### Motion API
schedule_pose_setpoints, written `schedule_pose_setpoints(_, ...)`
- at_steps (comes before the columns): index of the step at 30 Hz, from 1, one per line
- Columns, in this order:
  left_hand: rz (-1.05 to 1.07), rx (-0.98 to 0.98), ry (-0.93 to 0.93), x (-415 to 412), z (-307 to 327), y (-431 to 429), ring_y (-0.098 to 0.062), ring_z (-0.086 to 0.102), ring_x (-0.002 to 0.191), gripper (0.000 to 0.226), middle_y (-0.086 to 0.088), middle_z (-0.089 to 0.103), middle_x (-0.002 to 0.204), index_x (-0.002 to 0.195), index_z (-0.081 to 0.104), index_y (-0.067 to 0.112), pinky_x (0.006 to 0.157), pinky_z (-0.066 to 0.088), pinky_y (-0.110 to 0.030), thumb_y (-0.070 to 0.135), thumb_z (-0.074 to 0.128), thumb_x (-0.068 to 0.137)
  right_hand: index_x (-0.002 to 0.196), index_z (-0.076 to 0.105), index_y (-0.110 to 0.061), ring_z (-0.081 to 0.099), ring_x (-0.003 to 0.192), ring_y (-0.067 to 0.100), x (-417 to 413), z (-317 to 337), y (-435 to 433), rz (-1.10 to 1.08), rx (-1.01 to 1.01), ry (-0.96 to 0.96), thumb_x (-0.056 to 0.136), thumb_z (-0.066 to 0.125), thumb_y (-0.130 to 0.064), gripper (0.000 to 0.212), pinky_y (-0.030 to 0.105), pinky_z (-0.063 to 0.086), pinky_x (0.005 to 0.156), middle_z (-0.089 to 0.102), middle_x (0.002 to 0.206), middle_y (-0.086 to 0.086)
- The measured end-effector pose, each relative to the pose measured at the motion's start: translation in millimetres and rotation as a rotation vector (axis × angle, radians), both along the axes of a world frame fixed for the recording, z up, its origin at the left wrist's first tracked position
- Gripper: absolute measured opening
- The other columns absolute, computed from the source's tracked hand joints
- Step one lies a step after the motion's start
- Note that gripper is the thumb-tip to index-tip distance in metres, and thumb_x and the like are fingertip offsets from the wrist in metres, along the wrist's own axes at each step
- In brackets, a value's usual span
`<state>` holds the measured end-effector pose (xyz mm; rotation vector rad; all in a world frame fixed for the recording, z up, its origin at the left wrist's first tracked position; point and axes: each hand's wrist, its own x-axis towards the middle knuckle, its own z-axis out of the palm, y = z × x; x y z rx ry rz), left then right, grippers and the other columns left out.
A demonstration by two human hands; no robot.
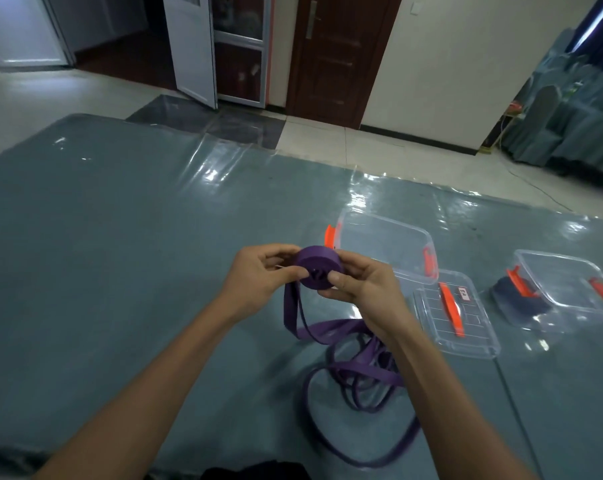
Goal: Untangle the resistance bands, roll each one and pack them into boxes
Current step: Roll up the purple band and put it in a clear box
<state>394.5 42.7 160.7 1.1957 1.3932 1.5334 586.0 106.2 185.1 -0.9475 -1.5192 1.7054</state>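
Observation:
A purple resistance band (319, 268) is partly wound into a tight roll that I hold above the table. My left hand (258, 277) grips the roll's left side. My right hand (360, 287) pinches its right side. The loose rest of the band (359, 379) hangs from the roll and lies in tangled loops on the table below my right wrist. An open clear box (386, 244) with orange clips stands just behind the roll. Its clear lid (456, 313) with an orange handle lies to the right.
A second clear box (570, 282) with orange clips stands at the far right, with a dark blue rolled band (515, 299) at its left side. The table (102, 237) has a teal cloth under clear plastic. Doors and draped chairs lie beyond.

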Motion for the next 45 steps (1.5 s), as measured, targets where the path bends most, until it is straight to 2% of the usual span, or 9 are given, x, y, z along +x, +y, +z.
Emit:
schedule_pose_setpoints(3, 0.028, -0.02, 0.059, -9, 0, -2, -0.012, 0.073, 0.083, 0.031, 0.007, 0.077, 0.084, 0.09, 0.074, 0.025, 0.085, 0.058, -0.029, 0.001, 0.084, 0.073, 0.12, 0.066, -0.006, 0.071, 0.103, 0.033, -10, -4, -3, 0.012, 0.026, -0.013, 0.089, 0.066, 0.006, 0.033, 0.044, 0.06, 0.088, 0.074, 0.108, 0.014)
schedule_pose_setpoints(7, -0.021, -0.012, 0.337, -22, 1, -2, -0.013, 0.071, 0.082, 0.024, 0.004, 0.074, 0.086, 0.094, 0.077, 0.018, 0.086, 0.058, -0.037, 0.004, 0.084, 0.075, 0.118, 0.071, -0.022, 0.065, 0.101, 0.002, -20, 6, -3, 0.027, 0.622, -0.45, 0.084, 0.077, -0.013, 0.035, 0.018, 0.05, 0.091, 0.074, 0.105, -0.013)
schedule_pose_setpoints(10, -0.051, 0.056, 0.504, -23, 4, 1, -0.012, 0.069, 0.083, 0.024, 0.007, 0.071, 0.087, 0.099, 0.076, 0.016, 0.085, 0.058, -0.035, 0.011, 0.083, 0.077, 0.107, 0.074, -0.021, 0.064, 0.091, 0.006, -25, 12, 3, 0.076, 0.797, -0.539, 0.082, 0.077, -0.01, 0.028, 0.015, 0.047, 0.082, 0.075, 0.094, -0.009)
schedule_pose_setpoints(22, 0.078, 0.055, -0.114, -7, 1, 25, -0.012, 0.072, 0.082, 0.031, 0.002, 0.078, 0.086, 0.093, 0.076, 0.016, 0.081, 0.057, -0.023, -0.004, 0.083, 0.07, 0.117, 0.065, -0.001, 0.072, 0.094, 0.034, -21, 10, 21, -0.078, -0.049, 0.123, 0.087, 0.063, 0.01, 0.032, 0.041, 0.062, 0.077, 0.072, 0.107, 0.022)
schedule_pose_setpoints(26, 0.088, 0.013, 0.017, -11, -6, 27, -0.01, 0.072, 0.079, 0.031, 0.007, 0.077, 0.082, 0.089, 0.075, 0.024, 0.083, 0.057, -0.024, 0.0, 0.085, 0.072, 0.116, 0.065, -0.004, 0.072, 0.098, 0.032, -21, 0, 18, -0.097, 0.03, 0.061, 0.087, 0.067, 0.008, 0.032, 0.04, 0.061, 0.082, 0.074, 0.105, 0.017)
schedule_pose_setpoints(30, 0.024, 0.04, 0.335, -14, -9, 28, -0.01, 0.071, 0.082, 0.027, 0.007, 0.076, 0.086, 0.096, 0.077, 0.019, 0.083, 0.058, -0.033, 0.005, 0.085, 0.074, 0.123, 0.067, -0.022, 0.063, 0.105, -0.003, -15, 8, 24, -0.017, 0.585, -0.434, 0.084, 0.078, -0.012, 0.042, 0.014, 0.052, 0.087, 0.071, 0.111, -0.014)
schedule_pose_setpoints(33, -0.005, 0.09, 0.427, -10, -3, 32, -0.011, 0.07, 0.083, 0.027, 0.01, 0.074, 0.088, 0.1, 0.077, 0.018, 0.083, 0.058, -0.032, 0.011, 0.086, 0.075, 0.114, 0.073, -0.022, 0.061, 0.096, -0.001, -13, 18, 33, 0.078, 0.729, -0.59, 0.083, 0.077, -0.012, 0.033, 0.004, 0.043, 0.083, 0.073, 0.101, -0.011)
schedule_pose_setpoints(38, 0.067, 0.073, 0.126, 3, 0, 36, -0.012, 0.074, 0.088, 0.035, 0.006, 0.078, 0.093, 0.101, 0.076, 0.022, 0.085, 0.058, -0.025, 0.006, 0.087, 0.072, 0.096, 0.072, -0.029, 0.071, 0.092, 0.012, -4, 24, 40, -0.022, 0.437, -0.322, 0.081, 0.075, 0.002, 0.035, 0.029, 0.06, 0.08, 0.076, 0.091, -0.005)
schedule_pose_setpoints(45, 0.074, 0.068, -0.072, 8, 4, 39, -0.009, 0.074, 0.084, 0.039, 0.009, 0.078, 0.091, 0.099, 0.073, 0.024, 0.079, 0.055, -0.018, -0.004, 0.082, 0.072, 0.121, 0.063, 0.001, 0.07, 0.101, 0.039, -7, 17, 39, -0.125, -0.045, 0.112, 0.088, 0.064, 0.009, 0.034, 0.045, 0.061, 0.082, 0.072, 0.109, 0.023)
